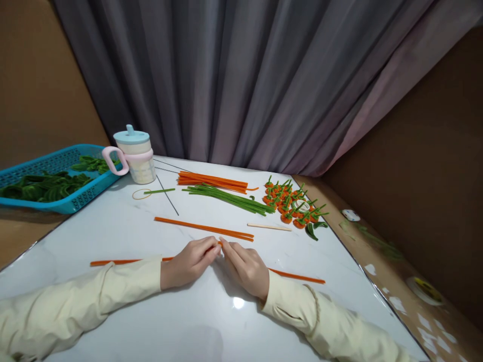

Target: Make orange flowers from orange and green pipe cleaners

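My left hand point(191, 261) and my right hand point(245, 264) meet at the fingertips over the middle of the table. Both are closed in a pinch on orange pipe cleaner, of which a small bit shows between the fingertips. A long orange length point(115, 262) sticks out past my left forearm, and another orange length point(298, 276) past my right wrist. My hands and sleeves hide how these parts join. Just beyond my hands lie a few loose orange pipe cleaners point(204, 229), side by side.
Farther back lie bundles of orange pipe cleaners point(213, 181) and green pipe cleaners point(230, 198). A thin wooden stick point(269, 227) lies near several orange pieces with green stems point(287, 201). At left stand a lidded cup point(141, 161) and a blue basket point(68, 205) holding green pieces.
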`<move>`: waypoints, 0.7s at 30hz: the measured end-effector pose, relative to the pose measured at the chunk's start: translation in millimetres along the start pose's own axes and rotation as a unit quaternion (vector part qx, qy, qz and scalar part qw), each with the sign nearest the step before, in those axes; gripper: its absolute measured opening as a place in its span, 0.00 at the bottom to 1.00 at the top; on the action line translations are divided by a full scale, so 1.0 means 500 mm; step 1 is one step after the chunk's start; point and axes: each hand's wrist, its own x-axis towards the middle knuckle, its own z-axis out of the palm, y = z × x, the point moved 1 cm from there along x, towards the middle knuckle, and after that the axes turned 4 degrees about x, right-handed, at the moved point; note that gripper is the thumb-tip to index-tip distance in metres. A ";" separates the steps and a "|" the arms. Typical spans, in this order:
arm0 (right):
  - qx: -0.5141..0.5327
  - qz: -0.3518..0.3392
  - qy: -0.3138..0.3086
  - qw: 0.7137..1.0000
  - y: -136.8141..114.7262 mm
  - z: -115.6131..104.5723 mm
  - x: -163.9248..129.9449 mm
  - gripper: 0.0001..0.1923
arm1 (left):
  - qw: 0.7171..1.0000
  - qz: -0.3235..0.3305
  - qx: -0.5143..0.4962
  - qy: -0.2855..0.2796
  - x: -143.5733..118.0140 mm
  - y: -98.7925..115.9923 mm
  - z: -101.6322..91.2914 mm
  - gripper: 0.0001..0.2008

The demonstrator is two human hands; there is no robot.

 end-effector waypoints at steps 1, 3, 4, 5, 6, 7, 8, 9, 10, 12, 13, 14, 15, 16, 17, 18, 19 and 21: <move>0.012 0.016 0.000 1.000 -0.001 0.002 -0.001 0.20 | 1.000 0.000 0.000 -0.001 0.000 0.000 0.000 0.13; 0.035 0.045 0.005 0.998 -0.001 0.004 -0.004 0.18 | 1.000 0.004 0.000 -0.005 0.000 0.001 -0.001 0.12; 0.046 0.053 0.011 0.998 -0.001 0.005 -0.004 0.17 | 1.000 0.007 -0.001 -0.008 0.000 0.002 -0.002 0.12; 0.055 0.056 0.016 0.997 -0.001 0.006 -0.005 0.17 | 1.000 0.009 -0.002 -0.011 0.000 0.003 -0.003 0.12; 0.063 0.056 0.022 0.996 -0.001 0.006 -0.005 0.17 | 1.000 0.012 -0.003 -0.015 0.000 0.004 -0.005 0.13; 0.071 0.053 0.024 0.996 -0.001 0.006 -0.004 0.17 | 1.000 0.015 -0.004 -0.018 0.000 0.005 -0.006 0.13; 0.077 0.048 0.025 0.996 -0.001 0.006 -0.004 0.17 | 1.000 0.017 -0.005 -0.020 0.000 0.005 -0.006 0.13; 0.081 0.044 0.026 0.995 -0.001 0.005 -0.003 0.18 | 1.000 0.019 -0.005 -0.020 0.000 0.005 -0.007 0.13; 0.083 0.040 0.027 0.995 -0.001 0.005 -0.002 0.18 | 1.000 0.020 -0.006 -0.020 0.000 0.005 -0.007 0.13; 0.083 0.033 0.028 0.996 -0.002 0.003 -0.001 0.19 | 1.000 0.023 -0.008 -0.019 0.000 0.004 -0.007 0.13; 0.082 0.030 0.030 0.996 -0.002 0.002 -0.001 0.20 | 0.999 0.025 -0.009 -0.018 0.000 0.004 -0.007 0.13; 0.079 0.028 0.032 0.996 -0.003 0.001 -0.001 0.20 | 0.999 0.026 -0.011 -0.018 0.000 0.003 -0.007 0.13; 0.076 0.025 0.032 0.996 -0.003 0.000 -0.001 0.20 | 0.999 0.027 -0.012 -0.018 0.000 0.003 -0.008 0.13; 0.073 0.023 0.032 0.997 -0.003 -0.001 0.000 0.20 | 0.999 0.027 -0.015 -0.019 0.001 0.003 -0.008 0.13; 0.071 0.020 0.033 0.997 -0.004 -0.001 0.000 0.20 | 0.999 0.026 -0.018 -0.020 0.001 0.002 -0.009 0.13; 0.071 0.018 0.033 0.997 -0.004 -0.001 0.000 0.20 | 0.999 0.024 -0.022 -0.022 0.002 0.002 -0.009 0.13; 0.071 0.015 0.034 0.997 -0.004 -0.001 0.000 0.20 | 0.999 0.022 -0.026 -0.023 0.002 0.002 -0.010 0.13; 0.073 0.010 0.037 0.997 -0.004 -0.001 -0.001 0.20 | 0.999 0.018 -0.036 -0.023 0.003 0.002 -0.010 0.13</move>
